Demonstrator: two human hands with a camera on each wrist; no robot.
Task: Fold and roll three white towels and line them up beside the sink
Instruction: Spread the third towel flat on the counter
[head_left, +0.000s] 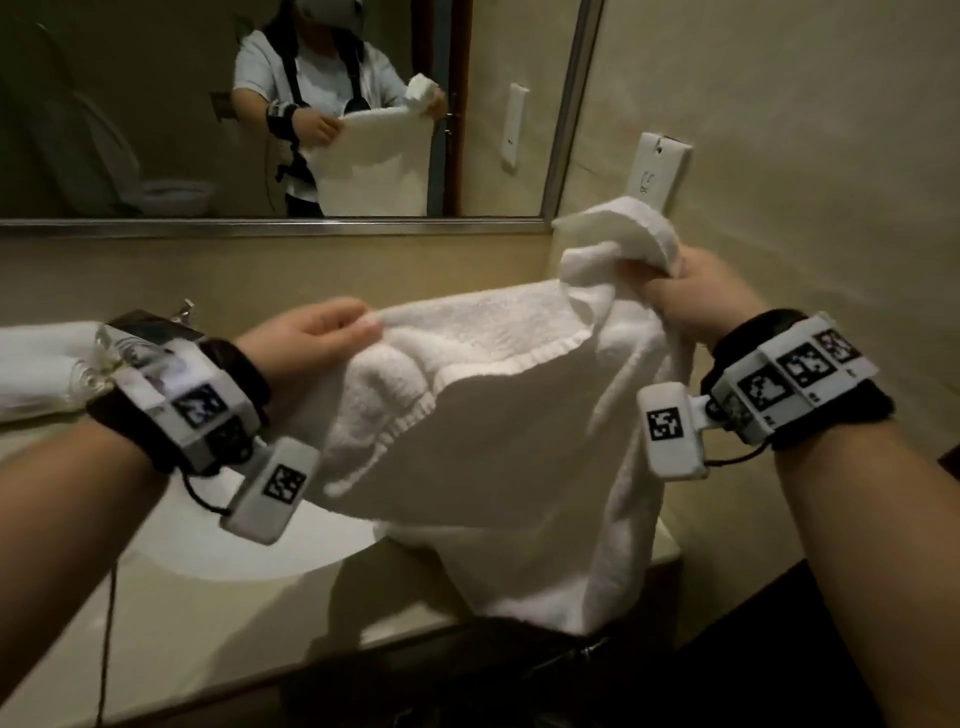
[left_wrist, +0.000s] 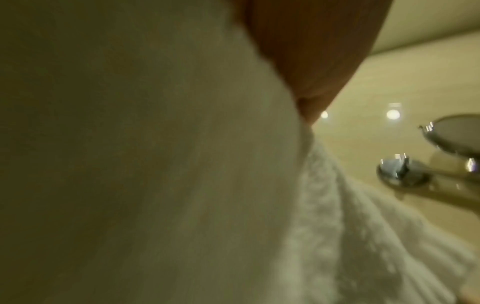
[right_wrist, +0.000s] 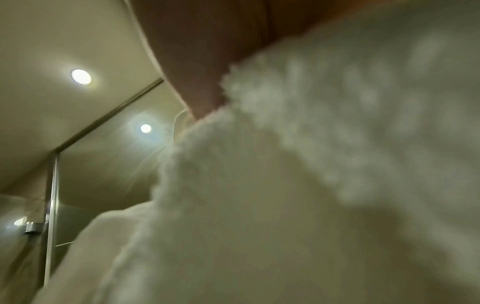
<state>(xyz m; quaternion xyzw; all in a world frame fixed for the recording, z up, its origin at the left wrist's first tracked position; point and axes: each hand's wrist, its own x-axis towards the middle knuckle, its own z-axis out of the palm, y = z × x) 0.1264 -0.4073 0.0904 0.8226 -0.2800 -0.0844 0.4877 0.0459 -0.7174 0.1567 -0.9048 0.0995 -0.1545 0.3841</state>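
A white towel (head_left: 509, 431) hangs in the air above the counter edge, held up by both hands. My left hand (head_left: 317, 327) pinches its upper left edge. My right hand (head_left: 696, 291) grips the bunched upper right corner, which sticks up past the fist. The towel's lower part drapes down over the counter's front edge. In the left wrist view the towel (left_wrist: 155, 185) fills most of the picture under my fingers (left_wrist: 311, 61). The right wrist view shows the towel (right_wrist: 285, 185) close up below my fingers (right_wrist: 207, 61). Another white towel (head_left: 36, 364) lies at the far left.
A white sink basin (head_left: 249, 540) sits in the beige counter (head_left: 218, 623) below my left wrist. A chrome tap (left_wrist: 405, 174) stands behind it. A mirror (head_left: 156, 104) covers the wall ahead. A white wall fitting (head_left: 660, 166) hangs at the right.
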